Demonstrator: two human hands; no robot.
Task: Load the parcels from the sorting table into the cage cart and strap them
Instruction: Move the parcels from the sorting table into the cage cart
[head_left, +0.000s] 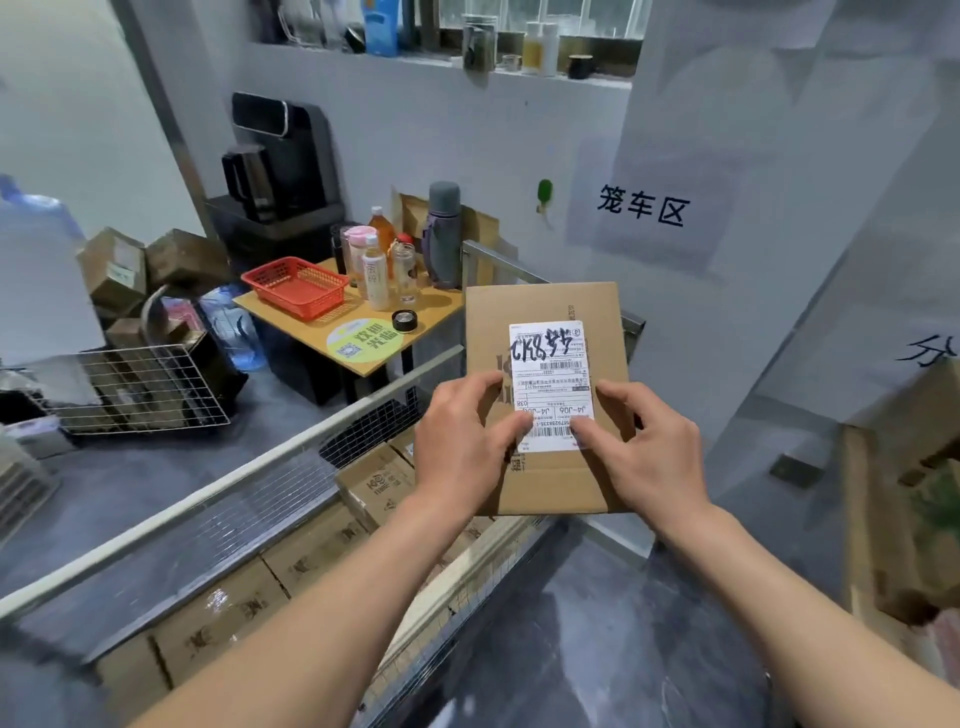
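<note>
As parcel (545, 306) hangs over cage cart (311, 435), cartons (374, 483) lie inside.

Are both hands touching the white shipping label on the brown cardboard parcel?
Touching. The head view shows the left hand and right hand holding the brown cardboard parcel, each thumb lying over a lower corner of its white shipping label.

Single head-worn wide view — facing forward and down, close above both hands (470, 441), the edges apparently bowed.
</note>
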